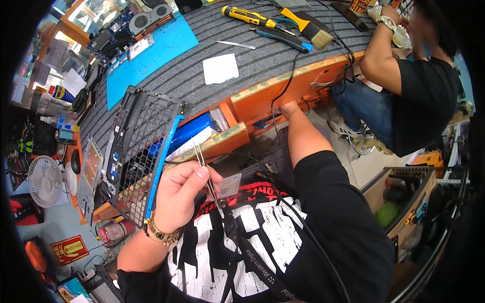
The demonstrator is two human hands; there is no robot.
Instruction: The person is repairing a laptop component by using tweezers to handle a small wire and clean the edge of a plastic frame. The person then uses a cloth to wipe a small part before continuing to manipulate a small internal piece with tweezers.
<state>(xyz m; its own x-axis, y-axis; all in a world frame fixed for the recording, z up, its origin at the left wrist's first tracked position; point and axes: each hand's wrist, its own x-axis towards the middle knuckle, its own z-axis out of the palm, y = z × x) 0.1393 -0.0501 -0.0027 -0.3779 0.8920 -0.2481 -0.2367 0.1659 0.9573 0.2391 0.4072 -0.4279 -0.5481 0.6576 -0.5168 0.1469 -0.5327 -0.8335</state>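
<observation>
My left hand (188, 187) holds silver tweezers (201, 154) with their tips pointing up, in front of my shirt. My right hand (289, 110) reaches to the lower drawer area under the desk edge; its fingers are too hidden to read. To the left, a black laptop frame with a blue strip (141, 151) leans over the open drawer (230, 135), which has blue and white items inside. A white square pad (220, 69) lies on the striped grey mat (187, 76).
A blue mat (151, 70) bears circuit boards and a fan. Screwdriver (247, 15), pliers (280, 39) and brush (308, 28) lie at the back. Another person (419, 101) in black sits at right, near a wooden cart (409, 222). A white fan (44, 179) is at left; cables hang from the desk.
</observation>
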